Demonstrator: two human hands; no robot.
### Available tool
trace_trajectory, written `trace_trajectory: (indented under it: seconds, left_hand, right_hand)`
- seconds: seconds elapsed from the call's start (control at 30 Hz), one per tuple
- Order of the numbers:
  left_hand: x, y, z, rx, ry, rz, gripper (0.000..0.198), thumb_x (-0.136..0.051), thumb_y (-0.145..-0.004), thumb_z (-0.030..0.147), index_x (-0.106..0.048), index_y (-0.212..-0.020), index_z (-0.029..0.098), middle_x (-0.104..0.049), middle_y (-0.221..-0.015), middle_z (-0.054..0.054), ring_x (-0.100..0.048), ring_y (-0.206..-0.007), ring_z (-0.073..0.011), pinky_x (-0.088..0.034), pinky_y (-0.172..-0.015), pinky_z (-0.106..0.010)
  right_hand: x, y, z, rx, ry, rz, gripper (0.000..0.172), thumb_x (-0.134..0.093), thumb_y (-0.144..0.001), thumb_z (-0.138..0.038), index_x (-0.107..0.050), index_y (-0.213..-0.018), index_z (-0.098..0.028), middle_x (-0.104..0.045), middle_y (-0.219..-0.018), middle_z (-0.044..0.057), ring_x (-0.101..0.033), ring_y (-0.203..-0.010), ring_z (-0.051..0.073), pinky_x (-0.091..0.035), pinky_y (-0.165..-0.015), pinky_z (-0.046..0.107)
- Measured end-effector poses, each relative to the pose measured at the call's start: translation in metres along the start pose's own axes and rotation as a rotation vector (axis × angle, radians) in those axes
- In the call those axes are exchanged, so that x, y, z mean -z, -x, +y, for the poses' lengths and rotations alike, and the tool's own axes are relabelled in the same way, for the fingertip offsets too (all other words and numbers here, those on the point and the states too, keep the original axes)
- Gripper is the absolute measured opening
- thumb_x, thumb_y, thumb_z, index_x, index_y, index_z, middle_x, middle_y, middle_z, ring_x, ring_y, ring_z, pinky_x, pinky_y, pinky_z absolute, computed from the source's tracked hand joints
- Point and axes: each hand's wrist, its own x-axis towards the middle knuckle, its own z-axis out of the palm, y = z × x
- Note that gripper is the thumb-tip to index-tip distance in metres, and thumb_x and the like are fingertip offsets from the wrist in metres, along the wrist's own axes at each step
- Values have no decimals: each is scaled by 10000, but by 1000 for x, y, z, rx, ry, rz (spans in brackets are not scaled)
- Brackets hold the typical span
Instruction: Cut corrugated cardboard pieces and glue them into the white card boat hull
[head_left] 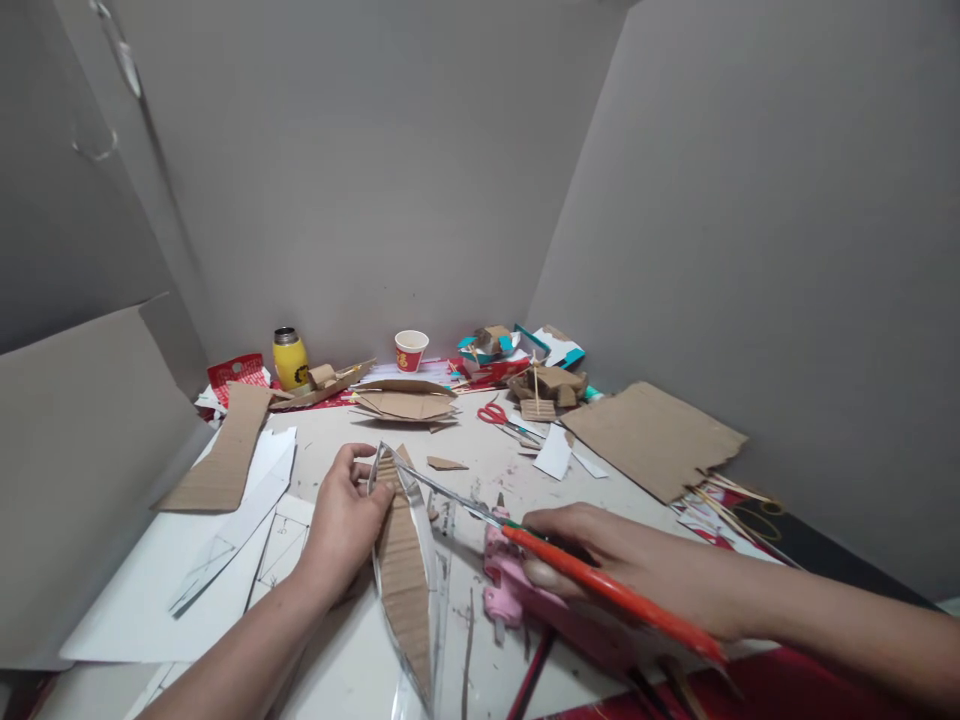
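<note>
My left hand (351,510) grips the upper end of a long, pointed piece of corrugated cardboard (405,570), thumb on its ribbed face. Clear, shiny tape or film runs along the edges of this piece. My right hand (592,545) is closed on scissors (600,575) with an orange handle and a bit of green near the pivot. Their thin metal blades reach left to the cardboard's upper tip. Below my right hand lies a pink glue gun (504,575), partly covered by it.
Stacked cardboard shapes (405,402), a paper cup (411,350) and a yellow bottle (289,358) stand at the back. Red-handled scissors (495,414) lie behind my right hand. A cardboard sheet (652,440) is at right; white paper (142,570) and a cardboard strip (217,455) are at left.
</note>
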Motion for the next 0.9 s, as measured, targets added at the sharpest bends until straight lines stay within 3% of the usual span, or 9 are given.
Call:
trace_trajectory:
  seconds: [0.33,0.53,0.9]
  left_hand:
    - [-2,1,1,-4,54,88,333,-578,-774,267,-453,-1081,235,-645,-826,-20,-645,-702,-197,-469,-638,-307]
    - [-3,2,2,-14,75,86,299,-590,-770,264,-465,-1041,237,-647,-814,-16,-646,-698,-197,-465,-622,-295]
    - [-2,1,-2,-9,191,32,183,-621,-767,322,-516,-883,228,-637,-656,16,-622,-610,-176,-440,-547,-249]
  right_hand:
    - [1,-4,-11,-54,-11,-13,638,-352,-792,-690,-677,-890,-150,-682,-902,143,-616,-908,320,-521,-748,375]
    - [-1,-9,-14,-52,-36,6,595,-385,-780,-656,-667,-899,-145,-693,-949,144,-617,-920,322,-500,-805,400]
    - [-16,-18,5,-5,43,44,394,-426,-892,-518,-571,-785,-168,-662,-807,69,-578,-742,207,-435,-630,281]
